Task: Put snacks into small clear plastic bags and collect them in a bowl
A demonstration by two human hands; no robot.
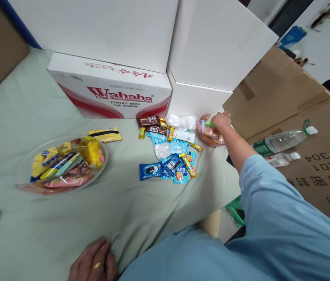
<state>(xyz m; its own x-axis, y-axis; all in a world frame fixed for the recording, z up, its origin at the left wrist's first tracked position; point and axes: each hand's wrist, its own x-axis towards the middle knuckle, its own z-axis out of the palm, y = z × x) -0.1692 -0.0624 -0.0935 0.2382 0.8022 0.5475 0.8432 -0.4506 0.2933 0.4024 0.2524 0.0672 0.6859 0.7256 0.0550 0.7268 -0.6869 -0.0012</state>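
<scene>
Snacks (47,158), all within your reach.
The clear bowl (27,168) corrals many; your left hand (93,260), fingers together, seemingly empty, rests on the cloth (129,218), likely for support; loose packets (150,171) lie spread midway; the pink bowl (210,141) gathers others beneath your right hand (222,120), whose grip I cannot tell.

Creased fabric tablecloth (129,207): pale grey-green. Printed Wahaha cardboard box (118,91): white, red curved bands on front, mostly red lettering. Tall smooth carton (103,31): plain white. Big printed cardboard panel (284,101): brown, black characters. Flat rectangular cookie packet (145,172): blue. Flat rectangular wafer wrapper (150,120): dark brown, pale print. Long flat wrapper (105,135): yellow, black stripe lengthwise. Round plastic bowl (211,143): translucent pink. Loose fabric sleeve (270,195): light blue. Finger ring (97,265): gold.
</scene>
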